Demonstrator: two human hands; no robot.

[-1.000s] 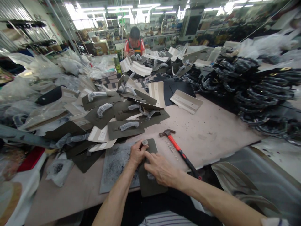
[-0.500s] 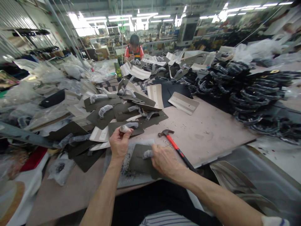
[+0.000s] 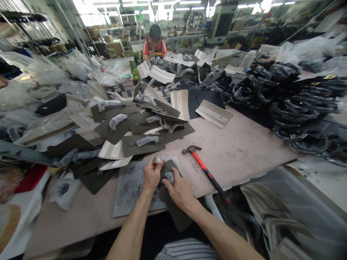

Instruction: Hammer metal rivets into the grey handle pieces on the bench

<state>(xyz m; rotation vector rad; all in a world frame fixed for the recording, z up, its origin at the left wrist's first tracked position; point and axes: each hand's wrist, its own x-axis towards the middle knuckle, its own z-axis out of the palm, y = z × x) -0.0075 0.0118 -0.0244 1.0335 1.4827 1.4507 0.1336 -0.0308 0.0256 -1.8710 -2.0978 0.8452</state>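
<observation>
My left hand (image 3: 151, 174) is closed around a small metal cylinder (image 3: 156, 160), a punch-like tool, held upright at the top edge of a dark olive flap piece (image 3: 173, 206). My right hand (image 3: 179, 189) rests on that piece, fingers pinching a plastic-wrapped fitting (image 3: 170, 176) on it. The piece lies partly on a grey scuffed pad (image 3: 130, 187) and hangs over the table's near edge. A hammer (image 3: 206, 172) with a red and black handle lies just right of my hands.
A heap of olive and beige flap pieces (image 3: 130, 126) with wrapped fittings covers the left and middle of the table (image 3: 244, 151). Black coiled straps (image 3: 292, 101) pile at the right. Clear plastic bags (image 3: 32, 90) at the left. A person (image 3: 154, 43) works at the far end.
My left hand came back down from the pile to the piece's top edge with the metal tool. The olive piece has turned and slid toward me under my right hand.
</observation>
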